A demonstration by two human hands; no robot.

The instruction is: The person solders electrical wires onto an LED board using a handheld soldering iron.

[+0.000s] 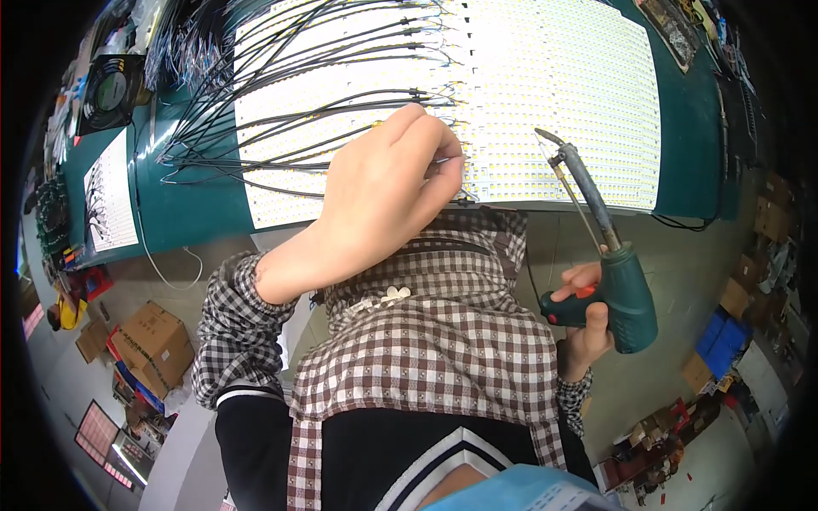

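Note:
My left hand (388, 179) is over the near part of a white LED panel (562, 102), its thumb and fingers closed in a pinch. Whatever they hold is hidden; black cables (281, 162) run across the panel and under this hand. More of these cables end in thin coloured wires along the panel's middle strip. My right hand (588, 328) grips a green soldering gun (629, 302) by its handle, in front of the table's edge. Its bent metal tip (545, 134) points up over the right half of the panel, beside a thin feed tube.
The panel lies on a green table (187, 209). A bundle of loose wires (183, 51), a black fan (111, 95) and a smaller white panel (111, 192) are at the left. A cardboard box (153, 349) stands on the floor at the left.

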